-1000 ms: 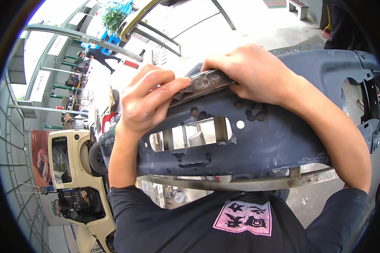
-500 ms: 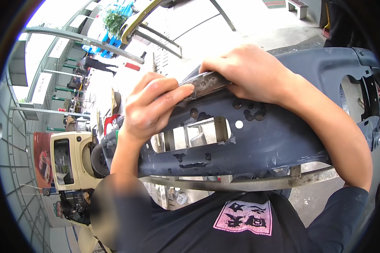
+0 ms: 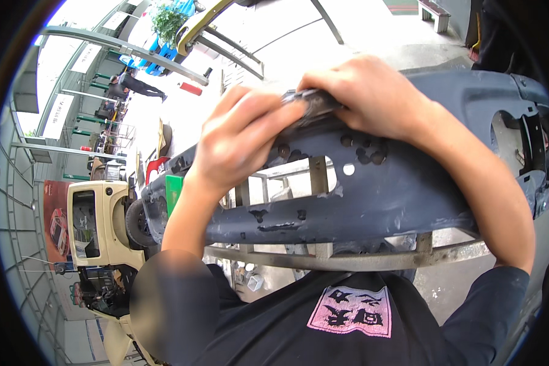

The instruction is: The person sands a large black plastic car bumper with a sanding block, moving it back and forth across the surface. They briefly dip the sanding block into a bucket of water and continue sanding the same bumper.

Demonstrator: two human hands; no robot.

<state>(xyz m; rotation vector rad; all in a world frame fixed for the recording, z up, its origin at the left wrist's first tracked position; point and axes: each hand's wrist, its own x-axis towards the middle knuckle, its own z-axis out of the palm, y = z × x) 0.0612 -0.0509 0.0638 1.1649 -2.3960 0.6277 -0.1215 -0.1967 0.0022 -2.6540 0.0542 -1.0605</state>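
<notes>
A long dark blue-grey car bumper [image 3: 402, 189] lies across in front of me, with scuffs, black-rimmed round holes and one long oblong opening. Over its far edge, my right hand [image 3: 369, 97] is closed around one end of a short, dark, worn bar-shaped piece [image 3: 321, 105]. My left hand [image 3: 235, 137] is closed with its fingertips on the other end, close to the right hand's fingers. Motion smears the left fingers and the bar, so its exact kind does not show. The left wrist passes over the bumper's left part.
Beneath the bumper runs a metal stand rail [image 3: 372, 261]. A green patch [image 3: 173, 189] shows beside my left wrist. Farther left stands a cream vehicle cab [image 3: 113, 226]. People [image 3: 139, 84] are in the background, near a red cylinder [image 3: 190, 88]. A bench [image 3: 434, 15] stands far right.
My left hand has moved right and slightly up, closer to my right hand, and covers more of the bar. The right hand has shifted slightly up. The view has turned a little.
</notes>
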